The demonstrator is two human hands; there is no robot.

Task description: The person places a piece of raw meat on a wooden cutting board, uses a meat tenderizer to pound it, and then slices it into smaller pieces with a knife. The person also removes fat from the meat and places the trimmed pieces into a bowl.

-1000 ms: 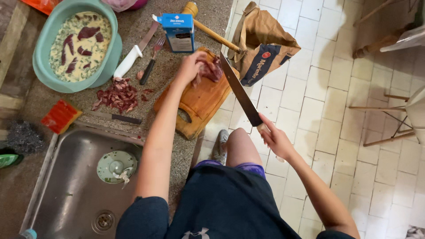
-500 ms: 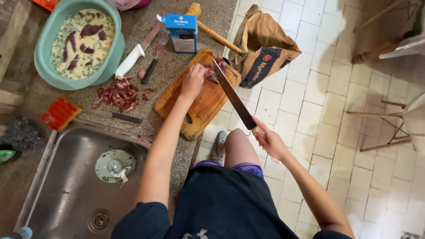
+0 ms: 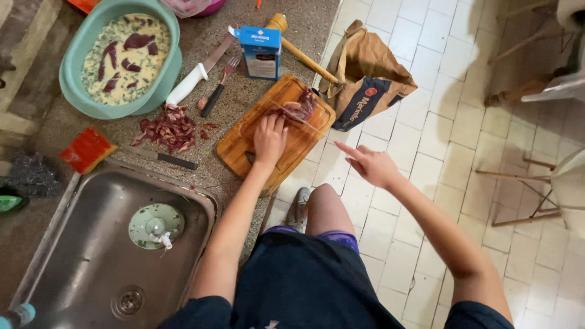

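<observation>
Head view: left hand lies palm-down on the wooden cutting board, fingers spread and pressing the near end of a strip of raw red meat. The meat runs on from the fingertips toward the board's far corner, its long axis slanting away and to the right. Right hand hovers off the counter over the tiled floor, loosely open with the forefinger stretched toward the board, holding nothing; it is well apart from the meat, so the left is much the nearer. Left of the left hand lie a heap of red trimmings and a white-handled knife.
</observation>
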